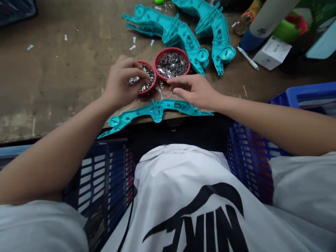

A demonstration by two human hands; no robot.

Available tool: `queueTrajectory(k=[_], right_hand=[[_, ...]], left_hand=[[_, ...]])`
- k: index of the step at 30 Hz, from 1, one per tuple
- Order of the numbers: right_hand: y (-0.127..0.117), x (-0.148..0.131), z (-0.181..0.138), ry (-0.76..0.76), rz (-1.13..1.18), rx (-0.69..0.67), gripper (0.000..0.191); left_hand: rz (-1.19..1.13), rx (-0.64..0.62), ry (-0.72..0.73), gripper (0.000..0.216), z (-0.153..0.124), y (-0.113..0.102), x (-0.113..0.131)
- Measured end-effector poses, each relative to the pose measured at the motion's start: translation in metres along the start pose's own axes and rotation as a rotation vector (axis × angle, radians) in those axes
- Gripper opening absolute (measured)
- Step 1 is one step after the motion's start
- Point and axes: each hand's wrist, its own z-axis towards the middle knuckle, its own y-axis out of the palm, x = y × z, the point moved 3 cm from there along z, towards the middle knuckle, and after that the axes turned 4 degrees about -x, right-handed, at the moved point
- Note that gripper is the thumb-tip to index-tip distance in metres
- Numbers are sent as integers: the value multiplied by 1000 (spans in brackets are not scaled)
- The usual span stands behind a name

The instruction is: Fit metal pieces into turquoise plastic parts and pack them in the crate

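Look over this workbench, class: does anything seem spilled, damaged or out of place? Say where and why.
Small white pieces lie scattered across the bench, beyond the red basket. They look like strays because the metal bits sit gathered inside it. No damage is evident.

On the brown worktable [78, 70], a round red plastic basket [153, 82] stands left of a second red basket [172, 49], small silvery metal clips [172, 65] in both. The left hand [125, 82] is over the left basket, the right hand [195, 90] just before the right one. A curved turquoise plastic piece [156, 107] lies before both; similar turquoise pieces [154, 23] lie behind, a white pen [248, 58] to their right.
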Motion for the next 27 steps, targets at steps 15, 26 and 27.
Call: queueTrajectory(k=[15, 26, 27], right_hand=[[19, -24, -9, 189, 256, -4, 49], [-11, 7, 2, 114, -492, -355, 38], [-8, 9, 1, 68, -513, -394, 38]], left_hand=[[-62, -174, -221, 43, -7, 12, 110], [-9, -550, 43, 43, -31, 56, 93], [-3, -554, 58, 43, -33, 58, 94]])
